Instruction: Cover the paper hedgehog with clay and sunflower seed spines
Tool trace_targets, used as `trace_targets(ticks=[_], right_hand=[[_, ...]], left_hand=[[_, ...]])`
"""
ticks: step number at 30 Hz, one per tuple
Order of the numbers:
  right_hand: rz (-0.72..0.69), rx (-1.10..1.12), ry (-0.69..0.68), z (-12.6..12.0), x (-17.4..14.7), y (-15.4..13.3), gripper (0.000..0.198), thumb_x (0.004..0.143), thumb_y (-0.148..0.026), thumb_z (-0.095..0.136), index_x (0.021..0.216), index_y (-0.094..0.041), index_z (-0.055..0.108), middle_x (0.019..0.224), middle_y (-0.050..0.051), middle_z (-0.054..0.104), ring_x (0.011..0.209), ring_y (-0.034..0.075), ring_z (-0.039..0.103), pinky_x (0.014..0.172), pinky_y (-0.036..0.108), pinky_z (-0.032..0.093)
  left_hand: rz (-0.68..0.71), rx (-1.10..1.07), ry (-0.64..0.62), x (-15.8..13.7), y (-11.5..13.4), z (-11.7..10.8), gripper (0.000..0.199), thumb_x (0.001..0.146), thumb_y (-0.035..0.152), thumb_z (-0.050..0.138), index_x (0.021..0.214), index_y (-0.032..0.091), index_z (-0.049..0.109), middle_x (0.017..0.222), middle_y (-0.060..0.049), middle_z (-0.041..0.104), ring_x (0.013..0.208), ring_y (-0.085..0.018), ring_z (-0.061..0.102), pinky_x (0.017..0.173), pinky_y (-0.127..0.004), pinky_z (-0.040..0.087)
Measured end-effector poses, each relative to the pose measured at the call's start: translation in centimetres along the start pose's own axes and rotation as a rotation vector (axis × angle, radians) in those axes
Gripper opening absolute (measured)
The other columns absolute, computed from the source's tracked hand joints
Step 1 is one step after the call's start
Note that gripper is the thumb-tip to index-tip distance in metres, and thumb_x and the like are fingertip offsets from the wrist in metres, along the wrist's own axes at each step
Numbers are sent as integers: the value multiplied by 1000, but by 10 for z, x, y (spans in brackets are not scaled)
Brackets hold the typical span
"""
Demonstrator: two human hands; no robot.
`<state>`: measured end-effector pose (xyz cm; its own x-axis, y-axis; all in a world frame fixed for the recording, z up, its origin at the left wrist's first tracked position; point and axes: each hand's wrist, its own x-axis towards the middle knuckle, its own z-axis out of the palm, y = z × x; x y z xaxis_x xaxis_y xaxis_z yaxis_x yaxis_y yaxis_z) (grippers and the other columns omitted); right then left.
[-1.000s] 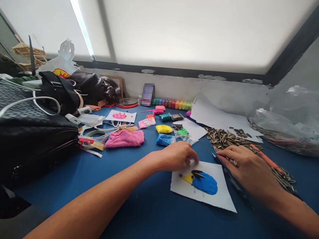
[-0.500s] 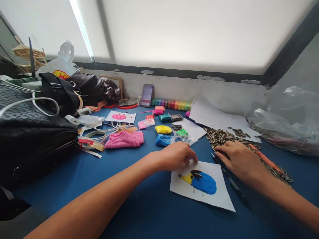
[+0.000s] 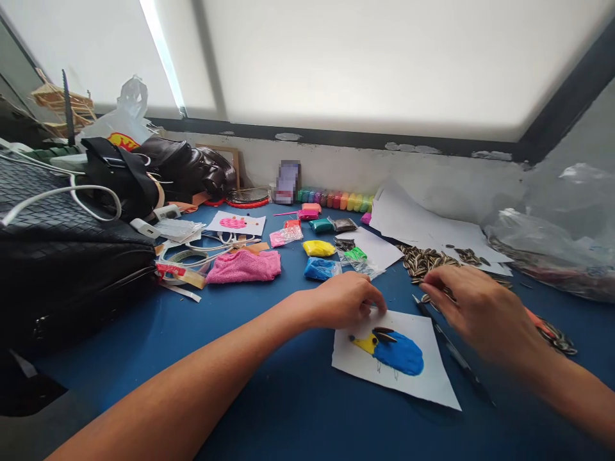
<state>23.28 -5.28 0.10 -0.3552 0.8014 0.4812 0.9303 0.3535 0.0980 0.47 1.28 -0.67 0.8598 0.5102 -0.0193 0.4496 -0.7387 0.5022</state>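
left hand (image 3: 348,299) rests on the upper left corner of a white sheet of paper (image 3: 432,378), its fingers curled down and pressed together against the paper's edge, pinning it to the blue tabletop (image 3: 269,384). on the sheet lies a flat clay bird (image 3: 391,349), blue in the body with a yellow head pointing left, and two dark sunflower seeds stuck at the top of it, just under the left hand's fingertips. right hand (image 3: 473,307) hovers palm down over the near edge of a pile of striped sunflower seeds (image 3: 423,261), fingers bent together with the tips among the seeds; whether it pinches one cannot be told, as the hand is blurred. a dark pen (image 3: 454,355) lies on the tabletop just beside the right edge of the sheet, partly under that hand. beyond the left hand sit small packets of clay: a blue one (image 3: 318,269), a yellow one (image 3: 318,248) and a green one (image 3: 355,254), with a row of coloured clay tubs (image 3: 336,200) against the wall. a pink cloth (image 3: 245,266) lies to the left of them, near a black woven bag (image 3: 62,256) with a white cable across it. loose white papers (image 3: 418,224) lie behind the seeds, and a clear plastic bag (image 3: 552,250) sits at the far right.
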Motion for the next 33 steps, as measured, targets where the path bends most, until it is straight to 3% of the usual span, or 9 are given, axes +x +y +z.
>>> trace_targets(ticks=[3,7,18,23,33], right_hand=[[-2,248,-9,-15,-14,-28,26,98,-37,48,85,-22,65,77,5,69,67,19,64,56,29,49],[-97,415,-9,-16,-31,-57,17,97,-22,49,95,-24,66,82,3,69,73,16,65,61,25,51],[-154,325,39,-5,-37,-64,16,96,-18,51,91,-23,65,79,2,68,71,15,63,61,24,51],[-176,304,53,-3,-39,-64,16,96,-14,50,98,-23,63,85,2,70,74,14,65,67,24,51],[-191,227,-16,-2,-39,-60,22,97,-15,45,89,-23,64,76,2,64,66,14,60,56,23,47]], left_hand=[[-3,4,6,1,-1,1,36,86,8,53,113,21,73,100,-9,62,92,-19,58,81,-29,44],[4,9,23,2,-1,1,37,86,7,52,112,21,74,98,-8,61,91,-18,59,84,-29,45],[5,35,20,1,-1,1,39,85,6,50,112,22,74,98,-8,62,89,-17,59,80,-27,45],[11,39,23,3,-2,2,38,86,7,51,113,22,73,98,-8,62,88,-17,58,80,-27,44],[0,41,13,1,1,1,38,85,7,51,113,22,73,98,-7,62,87,-17,58,78,-27,43]])
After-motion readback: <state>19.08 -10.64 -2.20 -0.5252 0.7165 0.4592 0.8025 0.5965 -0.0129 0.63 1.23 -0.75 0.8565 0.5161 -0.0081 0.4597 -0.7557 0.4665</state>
